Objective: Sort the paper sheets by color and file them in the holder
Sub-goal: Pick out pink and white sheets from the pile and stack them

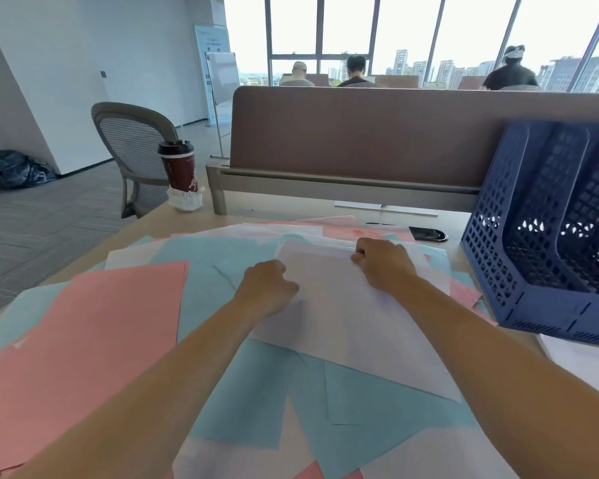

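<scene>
**Desk under a spread of paper**

The pale desk (pixel 291 207) carries overlapping pink sheets (pixel 83 357), blue sheets (pixel 360 409) and white sheets (pixel 343 323) from centre to 6 o'clock. At 10 o'clock a coffee cup (pixel 179 167) stands on a crumpled tissue (pixel 185 199). At 3 o'clock is the blue mesh holder (pixel 491 243) — a black object (pixel 427 234) lies at 1 o'clock

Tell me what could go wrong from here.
The left hand and right hand grip the pale white paper sheet at its edges; pulling unevenly may crease or tear it. Loose light blue paper sheets beneath could slide along. The dark red lidded cup stands near the spread; shoved sheets might tip it.
</scene>
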